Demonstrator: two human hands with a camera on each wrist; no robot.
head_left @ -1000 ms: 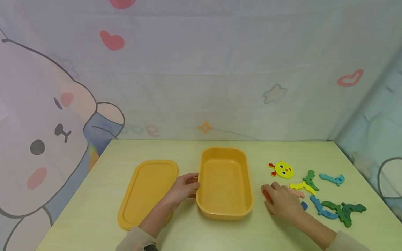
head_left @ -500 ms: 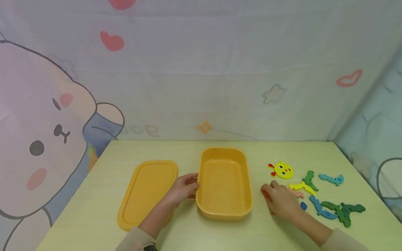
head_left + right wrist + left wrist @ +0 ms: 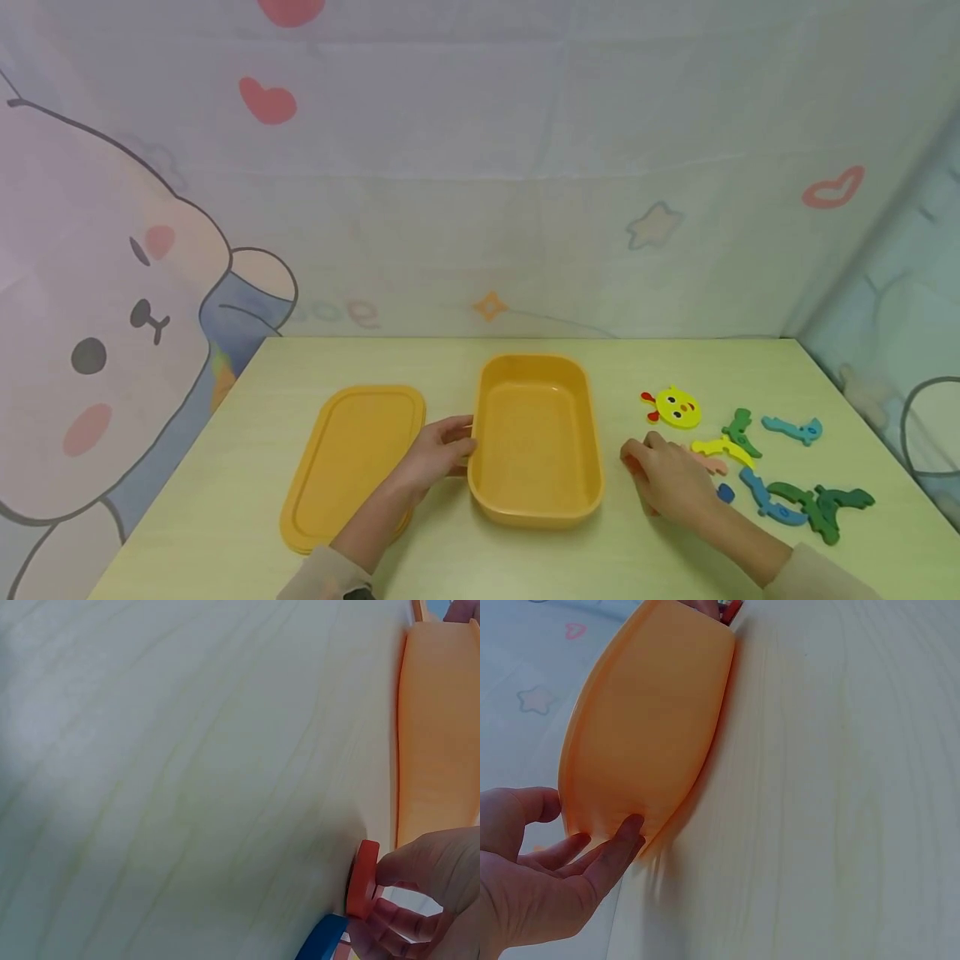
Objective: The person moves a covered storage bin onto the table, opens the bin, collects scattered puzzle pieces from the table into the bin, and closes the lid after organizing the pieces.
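My left hand (image 3: 438, 450) rests against the left side of an orange-yellow plastic box (image 3: 536, 515), its thumb at the rim and its fingertips on the outer wall in the left wrist view. To the right of the box, my right hand (image 3: 671, 479) pinches a flat red piece (image 3: 363, 879) with thumb and fingers, low over the table. In the head view the hand mostly hides this piece. Close beside it lies a dark blue piece (image 3: 322, 937). A pink piece (image 3: 708, 461) and a yellow curved piece (image 3: 723, 448) lie just beyond the right hand.
A matching lid (image 3: 352, 458) lies flat left of the box. A yellow smiling-face piece (image 3: 678, 407) is behind my right hand. Further right lie several green and blue curved pieces, among them a light blue one (image 3: 792, 429). A printed cloth (image 3: 540, 208) hangs behind the table.
My right hand has shifted very slightly left with the red piece, which shows less in the head view now. More of the dark blue piece shows. My left hand and the box stay put.
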